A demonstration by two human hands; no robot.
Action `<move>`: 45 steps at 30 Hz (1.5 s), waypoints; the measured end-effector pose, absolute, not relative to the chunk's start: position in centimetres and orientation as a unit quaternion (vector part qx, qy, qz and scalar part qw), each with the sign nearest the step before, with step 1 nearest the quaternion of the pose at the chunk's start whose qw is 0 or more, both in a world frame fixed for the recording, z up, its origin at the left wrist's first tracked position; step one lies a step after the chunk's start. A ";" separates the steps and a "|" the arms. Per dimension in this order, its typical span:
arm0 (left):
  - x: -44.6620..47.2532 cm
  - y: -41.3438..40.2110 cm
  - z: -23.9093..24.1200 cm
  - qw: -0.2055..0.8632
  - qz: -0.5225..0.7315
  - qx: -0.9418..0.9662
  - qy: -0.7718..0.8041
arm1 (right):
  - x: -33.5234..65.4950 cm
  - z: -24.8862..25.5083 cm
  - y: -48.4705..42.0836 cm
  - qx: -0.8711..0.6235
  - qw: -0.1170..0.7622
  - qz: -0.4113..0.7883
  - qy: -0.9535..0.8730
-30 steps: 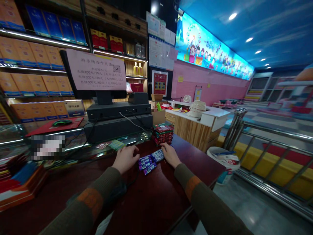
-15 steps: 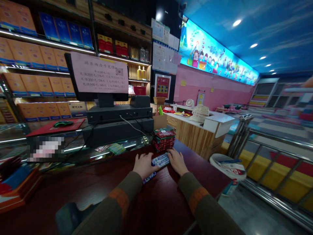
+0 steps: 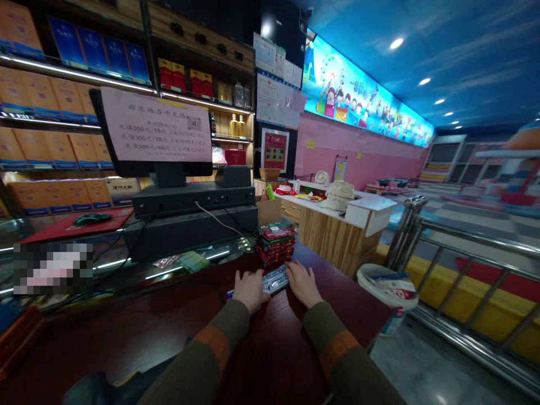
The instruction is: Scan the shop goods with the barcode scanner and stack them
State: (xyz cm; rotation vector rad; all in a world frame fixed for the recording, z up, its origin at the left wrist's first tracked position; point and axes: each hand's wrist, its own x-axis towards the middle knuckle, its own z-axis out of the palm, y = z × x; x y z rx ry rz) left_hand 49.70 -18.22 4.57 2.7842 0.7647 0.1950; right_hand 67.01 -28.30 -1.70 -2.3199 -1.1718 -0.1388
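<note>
Several slim blue-and-white packets (image 3: 275, 279) lie side by side on the dark red desk, between my two hands. My left hand (image 3: 248, 288) curls around their left end, thumb on the near side. A blue-purple packet (image 3: 230, 294) sticks out from under this hand on the left; most of it is hidden. At the right end, the bent fingers of my right hand (image 3: 304, 284) press against the row. Just behind the packets stands a stack of red and green packets (image 3: 276, 243).
Behind the desk (image 3: 169, 320) sit a monitor (image 3: 156, 129) and black machine (image 3: 194, 197). A dark handheld device (image 3: 97, 388) lies near my left forearm. A white bucket (image 3: 386, 287) stands right of the desk, beside a metal railing (image 3: 455, 236).
My left hand has shifted over the blue-purple packet, which now shows on the hand's left instead of below it. My right hand stays at the packets' right end. The view has turned slightly right.
</note>
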 end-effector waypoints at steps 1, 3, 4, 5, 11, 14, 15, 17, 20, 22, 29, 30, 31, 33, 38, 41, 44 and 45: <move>49.8 -18.3 4.5 0.127 0.067 0.954 0.262 | 67.0 -1.6 -28.3 -0.862 0.263 -0.052 -0.429; 49.9 -18.4 4.5 0.134 0.068 0.954 0.261 | 66.9 -1.3 -28.5 -0.869 0.257 -0.054 -0.419; 49.9 -18.4 4.5 0.136 0.069 0.954 0.259 | 66.9 -1.2 -28.5 -0.872 0.255 -0.054 -0.415; 50.0 -18.4 4.5 0.137 0.069 0.954 0.257 | 66.9 -1.0 -28.6 -0.874 0.256 -0.053 -0.410; 50.0 -18.4 4.3 0.144 0.065 0.952 0.260 | 66.9 -0.6 -29.0 -0.881 0.273 -0.033 -0.384; 49.8 -18.5 4.4 0.151 0.068 0.952 0.258 | 66.9 -0.7 -29.1 -0.883 0.277 -0.037 -0.378; 49.7 -18.6 4.5 0.153 0.070 0.952 0.257 | 66.9 -0.7 -29.1 -0.884 0.277 -0.041 -0.375; 49.5 -18.7 4.8 0.156 0.071 0.951 0.257 | 66.8 -0.8 -29.2 -0.887 0.274 -0.045 -0.370; 49.3 -18.8 5.2 0.150 0.072 0.949 0.267 | 66.8 -0.8 -29.2 -0.891 0.269 -0.047 -0.363; 49.3 -18.8 5.4 0.144 0.073 0.947 0.279 | 66.8 -0.8 -29.2 -0.889 0.277 -0.049 -0.361; 49.4 -19.0 5.8 0.147 0.104 0.942 0.285 | 67.3 -1.0 -29.1 -0.867 0.343 -0.067 -0.357; 49.4 -19.0 5.8 0.151 0.110 0.941 0.283 | 67.5 -1.0 -29.1 -0.862 0.352 -0.072 -0.357; 49.4 -19.0 5.8 0.156 0.118 0.939 0.281 | 67.6 -1.0 -29.2 -0.857 0.362 -0.077 -0.359; 49.2 -18.7 5.8 0.169 0.137 0.936 0.277 | 67.9 -1.0 -29.2 -0.842 0.386 -0.087 -0.367; 48.1 -16.9 5.9 0.214 0.167 0.920 0.281 | 68.1 -1.1 -29.1 -0.790 0.449 -0.113 -0.403; 46.9 -15.4 6.0 0.236 0.184 0.911 0.284 | 67.4 -1.0 -28.8 -0.759 0.465 -0.116 -0.441; 45.4 -13.7 5.8 0.273 0.224 0.894 0.276 | 65.9 -0.6 -28.3 -0.735 0.458 -0.120 -0.486; 44.9 -13.1 5.8 0.286 0.234 0.887 0.278 | 65.3 -0.4 -28.2 -0.730 0.450 -0.122 -0.500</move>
